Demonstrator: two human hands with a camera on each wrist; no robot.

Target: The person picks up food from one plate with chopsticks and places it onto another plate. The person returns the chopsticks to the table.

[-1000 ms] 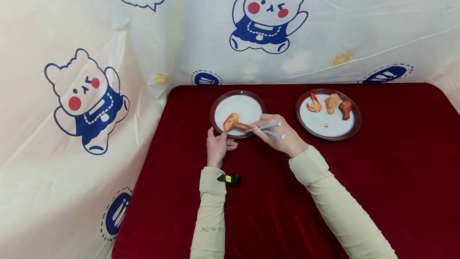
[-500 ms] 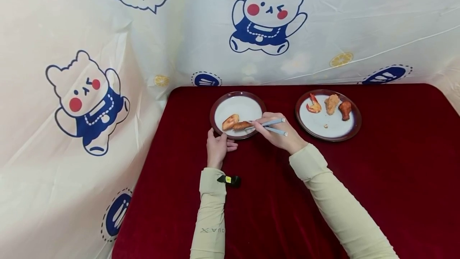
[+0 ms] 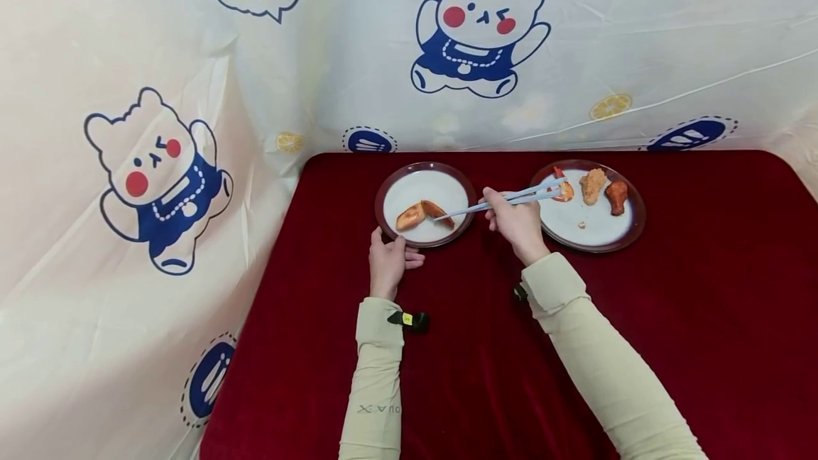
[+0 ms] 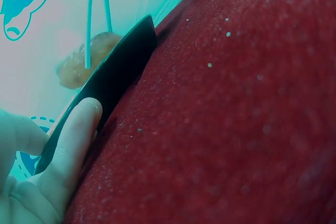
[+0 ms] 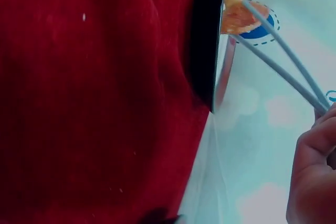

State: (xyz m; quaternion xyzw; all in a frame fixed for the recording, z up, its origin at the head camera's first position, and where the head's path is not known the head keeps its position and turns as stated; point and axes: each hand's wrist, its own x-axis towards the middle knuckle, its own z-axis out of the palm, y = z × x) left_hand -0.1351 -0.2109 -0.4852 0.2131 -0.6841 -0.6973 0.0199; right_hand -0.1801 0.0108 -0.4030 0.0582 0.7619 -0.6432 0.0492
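Observation:
My left hand [image 3: 387, 261] holds the near-left rim of a white plate with a brown edge [image 3: 424, 183]; the left wrist view shows a finger on each side of that rim. Two browned food pieces, like chicken wings, lie at the front of the plate: a paler one [image 3: 410, 216] on the left and a darker one [image 3: 439, 213] on the right, meeting at their upper ends. My right hand [image 3: 519, 224], between the two plates, grips a pair of light blue chopsticks [image 3: 488, 205]. Their tips are right at the darker piece, slightly spread in the right wrist view.
A second brown-edged plate [image 3: 565, 229] stands to the right, bearing a shrimp [image 3: 563, 190], a breaded chicken piece [image 3: 592, 187], a reddish-brown drumstick [image 3: 616, 197] and a crumb. The chopsticks' rear ends overlap the shrimp. Dark red cloth [image 3: 473, 346] covers the table, with a printed curtain behind.
My right hand has shifted right and turned, so the chopsticks now slant from the left plate up toward the right one. The darker piece has turned on the plate. The left hand stays put.

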